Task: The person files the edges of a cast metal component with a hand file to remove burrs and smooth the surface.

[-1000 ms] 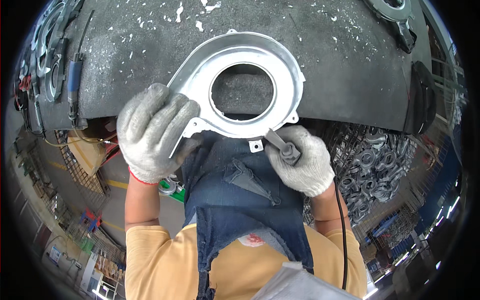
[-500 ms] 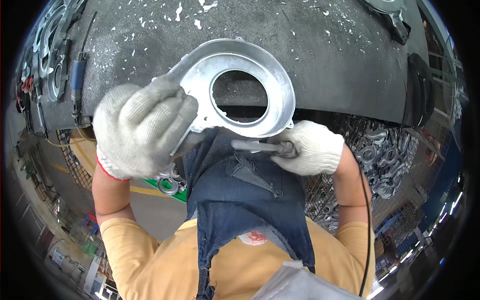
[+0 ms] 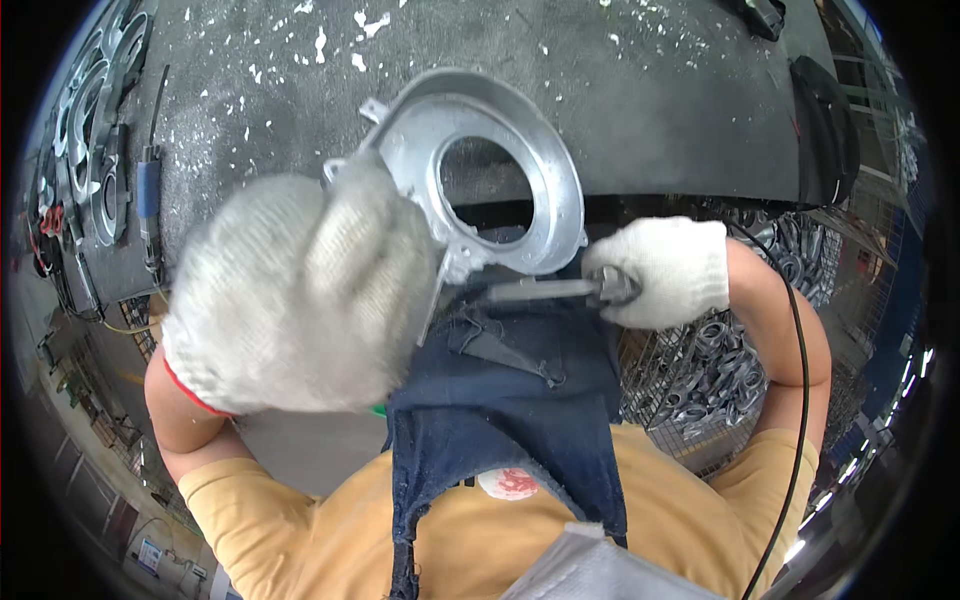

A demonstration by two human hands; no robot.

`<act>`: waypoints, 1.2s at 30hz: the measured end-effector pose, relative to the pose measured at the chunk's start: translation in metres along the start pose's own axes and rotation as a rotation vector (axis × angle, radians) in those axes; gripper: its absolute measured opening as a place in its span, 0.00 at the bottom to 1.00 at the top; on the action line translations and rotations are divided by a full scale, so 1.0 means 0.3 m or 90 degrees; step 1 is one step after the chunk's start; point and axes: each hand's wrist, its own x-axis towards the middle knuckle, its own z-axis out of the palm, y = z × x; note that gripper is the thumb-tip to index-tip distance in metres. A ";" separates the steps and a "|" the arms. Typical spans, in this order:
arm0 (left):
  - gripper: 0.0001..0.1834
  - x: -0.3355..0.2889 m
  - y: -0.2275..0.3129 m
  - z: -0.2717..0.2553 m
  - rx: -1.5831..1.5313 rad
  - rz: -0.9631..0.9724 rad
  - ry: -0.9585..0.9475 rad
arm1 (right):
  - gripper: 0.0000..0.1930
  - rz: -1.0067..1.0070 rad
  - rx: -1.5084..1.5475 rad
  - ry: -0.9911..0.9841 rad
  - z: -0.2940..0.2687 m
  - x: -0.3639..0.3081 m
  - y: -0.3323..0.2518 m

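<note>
A silvery cast-metal ring housing (image 3: 556,165) with a large round hole and small lugs is held up, tilted, over the near edge of the dark workbench (image 3: 680,130). My left hand (image 3: 305,290), in a white knit glove and blurred by motion, is closed round its left side and hides that part. Just right of the housing, my gloved right hand (image 3: 668,272) grips a slim grey file-like tool (image 3: 540,290), which points left beneath the housing's lower rim. Whether the tool touches the metal I cannot tell. Behind it is my blue denim apron (image 3: 490,360).
White flakes are scattered over the bench. At its left lie a blue-handled tool (image 3: 148,190) and several metal castings (image 3: 85,110). A wire basket of metal rings (image 3: 715,370) stands below right. A black cable (image 3: 803,400) runs past my right arm.
My left hand has risen toward the camera and the housing is more tilted, turned on its side. My right hand with the tool has shifted right and slightly up.
</note>
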 end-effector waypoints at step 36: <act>0.22 -0.051 0.195 0.086 -0.031 -0.235 0.062 | 0.11 -0.319 0.562 0.220 0.334 0.034 -0.039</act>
